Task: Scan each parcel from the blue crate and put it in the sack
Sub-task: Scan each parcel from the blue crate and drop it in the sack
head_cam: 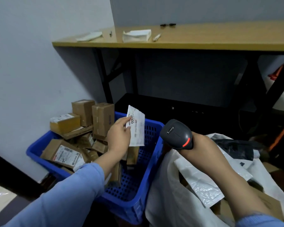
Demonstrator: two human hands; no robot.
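My left hand [119, 136] holds up a small parcel [137, 128] over the blue crate [134, 199]; its white shipping label faces right, towards the scanner. My right hand [202, 145] grips a black handheld scanner [176, 133] with a red band, its head turned left at the parcel. The crate holds several brown cardboard parcels [64, 153], piled high at its far left. The white sack [167, 194] stands open to the right of the crate, under my right forearm, with white and brown parcels [198, 182] inside.
A wooden table [203, 40] with a black frame stands behind, carrying white folded packets [136, 35] and small items. A dark monitor [187, 79] leans under it. A black bag [234, 149] lies behind the sack. The wall is close on the left.
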